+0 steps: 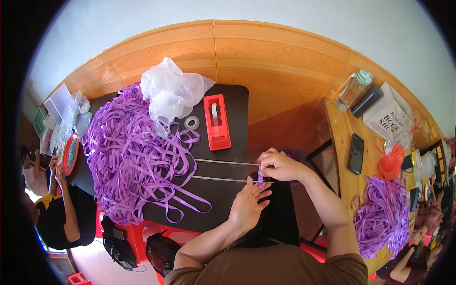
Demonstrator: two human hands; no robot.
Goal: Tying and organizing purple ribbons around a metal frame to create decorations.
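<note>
Two thin, pale rods (228, 162) reach out to the right past the edge of the dark table. Near their right ends a short stretch of purple ribbon (260, 179) spans from one rod to the other. Thumb and fingers of my right hand (283, 166) pinch this ribbon from above at the upper rod. Just below the lower rod is my left hand (247, 204), palm partly up and fingers apart, with its thumb at the rod; nothing shows in it. A big tangled heap of purple ribbon (128, 156) covers the table's left part, loose loops trailing toward the rods.
On the dark table (240, 102) are a red tape dispenser (217, 122), a tape roll (192, 123) and a white plastic bag (173, 90). The wooden table (338, 137) at right bears a phone (356, 153), bottles and more ribbon (382, 216). Other people sit at both sides.
</note>
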